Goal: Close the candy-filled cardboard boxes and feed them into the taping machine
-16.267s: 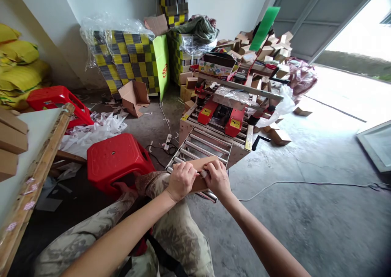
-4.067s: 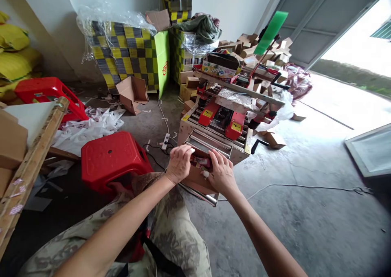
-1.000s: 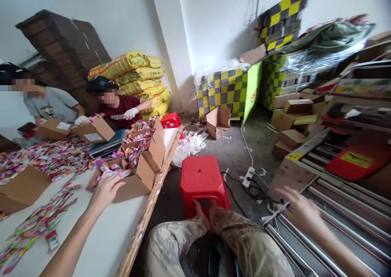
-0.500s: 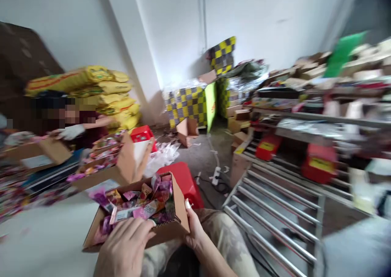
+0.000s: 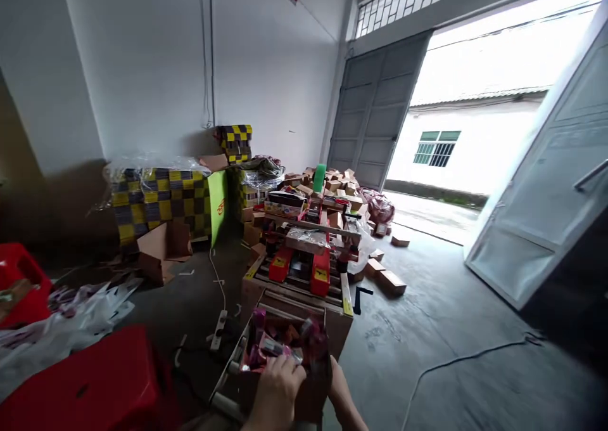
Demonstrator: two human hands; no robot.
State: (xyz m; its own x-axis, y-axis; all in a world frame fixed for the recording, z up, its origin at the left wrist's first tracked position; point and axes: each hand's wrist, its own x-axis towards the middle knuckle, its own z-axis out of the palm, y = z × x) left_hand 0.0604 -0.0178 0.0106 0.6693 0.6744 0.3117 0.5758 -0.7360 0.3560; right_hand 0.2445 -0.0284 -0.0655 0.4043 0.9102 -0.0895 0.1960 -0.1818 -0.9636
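Note:
A brown cardboard box (image 5: pixel 311 390) heaped with bright sweet packets (image 5: pixel 280 342) rests on the near end of the roller conveyor (image 5: pixel 228 380) of a carton sealing machine (image 5: pixel 301 266). My left hand (image 5: pixel 278 390) lies curled over the near rim of the box and its packets. My right hand (image 5: pixel 339 390) holds the box's right side, mostly hidden behind it.
A red plastic stool (image 5: pixel 90 386) stands close at the left, with white plastic scraps (image 5: pixel 71 317) behind it. A power strip (image 5: pixel 220 326) and cord lie on the floor. Checkered carton stacks (image 5: pixel 156 196) line the wall. Loose boxes (image 5: pixel 392 282) lie past the machine by the open doorway (image 5: pixel 475 146).
I have turned from the table at the left to the machine. The filled box has moved with both hands from beside the table onto the machine's rollers.

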